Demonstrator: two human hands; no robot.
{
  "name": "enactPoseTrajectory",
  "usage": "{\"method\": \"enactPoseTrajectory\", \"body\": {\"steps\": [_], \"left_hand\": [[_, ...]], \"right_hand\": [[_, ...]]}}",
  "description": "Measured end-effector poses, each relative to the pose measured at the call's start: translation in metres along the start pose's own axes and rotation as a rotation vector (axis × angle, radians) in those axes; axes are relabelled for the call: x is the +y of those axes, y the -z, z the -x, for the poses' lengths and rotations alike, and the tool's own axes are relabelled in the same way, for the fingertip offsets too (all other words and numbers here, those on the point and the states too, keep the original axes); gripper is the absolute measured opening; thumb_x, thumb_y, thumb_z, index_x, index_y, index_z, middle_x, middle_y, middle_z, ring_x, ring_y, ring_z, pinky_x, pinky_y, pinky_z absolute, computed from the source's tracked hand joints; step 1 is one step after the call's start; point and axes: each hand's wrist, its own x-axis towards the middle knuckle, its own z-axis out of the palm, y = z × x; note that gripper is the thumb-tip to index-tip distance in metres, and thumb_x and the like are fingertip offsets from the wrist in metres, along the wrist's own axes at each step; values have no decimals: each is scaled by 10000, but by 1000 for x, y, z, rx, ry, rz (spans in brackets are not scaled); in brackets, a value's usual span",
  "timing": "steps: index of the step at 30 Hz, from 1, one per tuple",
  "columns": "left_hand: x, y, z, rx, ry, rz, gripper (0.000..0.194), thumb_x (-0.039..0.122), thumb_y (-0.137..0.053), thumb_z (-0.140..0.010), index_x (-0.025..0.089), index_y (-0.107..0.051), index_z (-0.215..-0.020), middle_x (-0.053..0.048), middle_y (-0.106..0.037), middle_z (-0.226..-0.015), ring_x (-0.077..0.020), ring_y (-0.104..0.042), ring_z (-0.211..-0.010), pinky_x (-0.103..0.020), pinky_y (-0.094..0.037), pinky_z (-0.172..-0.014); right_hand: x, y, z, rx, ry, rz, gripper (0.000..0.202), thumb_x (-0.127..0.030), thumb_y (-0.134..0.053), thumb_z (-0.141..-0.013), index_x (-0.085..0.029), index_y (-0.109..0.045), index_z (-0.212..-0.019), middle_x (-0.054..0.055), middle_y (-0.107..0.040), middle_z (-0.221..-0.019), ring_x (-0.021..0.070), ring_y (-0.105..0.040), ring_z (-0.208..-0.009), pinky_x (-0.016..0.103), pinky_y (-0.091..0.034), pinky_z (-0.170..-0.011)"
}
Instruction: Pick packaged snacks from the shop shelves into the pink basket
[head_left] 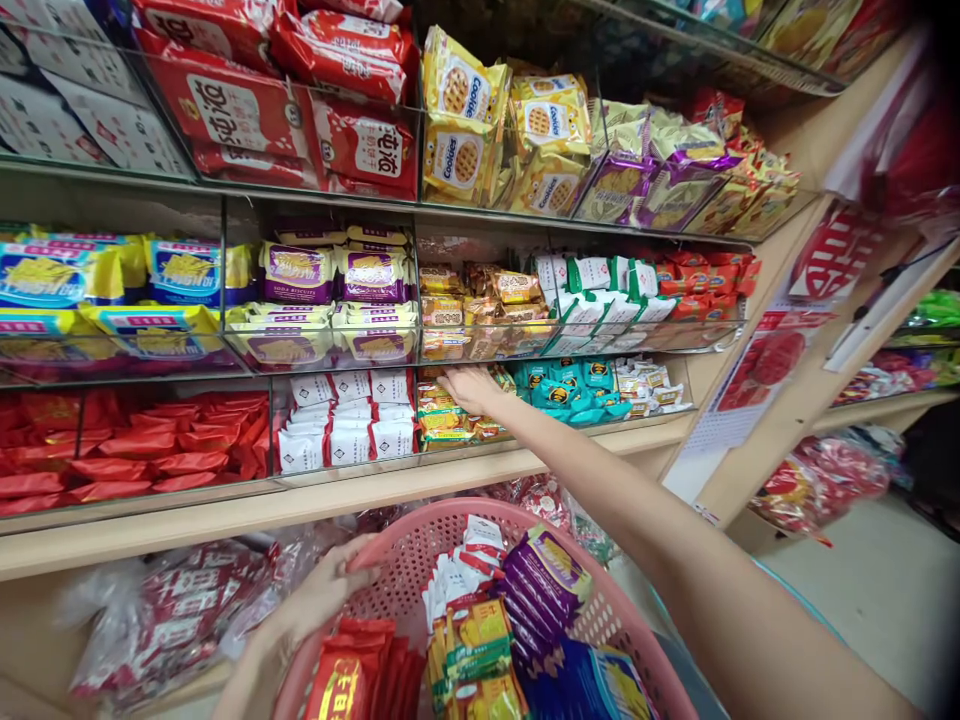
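Note:
My left hand [324, 588] grips the rim of a pink perforated plastic basket [397, 535] at the bottom centre, fingers wrapped over its edge. Inside the basket are red packets [352, 670], yellow-green biscuit packets [476, 660], purple soda biscuit packets [544, 585], blue packets [589, 680] and small white-and-red packets [461, 570]. My right hand [474, 388] reaches into the lowest shelf row, over a compartment of small yellow-green packets [442, 415]. Its fingers are stretched out and lie on the packets; the fingertips are partly hidden.
Clear dividers and front panels [345, 368] split the shelves into compartments of packaged snacks. White packets [349, 430] lie left of my right hand, teal packets [566, 390] to its right. A wooden ledge [187, 518] runs below, with bagged goods [180, 610] under it.

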Motion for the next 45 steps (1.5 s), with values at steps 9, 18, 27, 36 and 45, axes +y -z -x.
{"method": "enactPoseTrajectory", "body": {"steps": [9, 18, 27, 36, 45], "left_hand": [[12, -2, 4, 33, -1, -42, 535, 332, -684, -640, 218, -640, -1161, -31, -639, -1242, -282, -507, -1219, -360, -386, -1041], [7, -2, 3, 29, -2, -22, 524, 374, -704, -643, 207, -653, -1137, -54, -605, -1287, -290, -460, -1268, -381, -377, -1055], [6, -1, 3, 31, 13, -3, 521, 377, -720, -628, 220, -659, -1121, -47, -611, -1280, -308, -428, -1291, -427, -328, -1090], [12, -4, 5, 29, 41, 54, 625, 426, -739, -569, 187, -644, -1139, -79, -637, -1240, -306, -483, -1245, -401, -389, -1043], [14, -7, 6, 39, 52, 70, 653, 436, -758, -557, 178, -638, -1144, -91, -653, -1212, -300, -527, -1204, -403, -400, -1032]], "right_hand": [[-6, 0, 17, 107, 31, 8, 442, -396, -248, -967, -145, -469, -1255, 176, -557, -1220, 275, -523, -1088, 408, -342, -921], [-8, 4, 22, 104, 49, -36, 538, -493, -212, -956, -184, -636, -1073, 136, -592, -1161, 269, -467, -1112, 461, -313, -940], [-6, 0, 24, 119, 176, -65, 596, -520, -135, -950, -239, -605, -1187, 95, -453, -1386, 274, -396, -1221, 492, -287, -986], [13, 15, 80, 266, 333, -7, 415, -396, -324, -953, -170, -528, -1235, 139, -343, -1467, 273, -317, -1301, 475, -258, -1037], [-16, 7, 196, 330, -168, -950, 516, -110, -407, -789, -251, -532, -1270, 70, -477, -1346, 199, -419, -1271, 420, -353, -1057]]}}
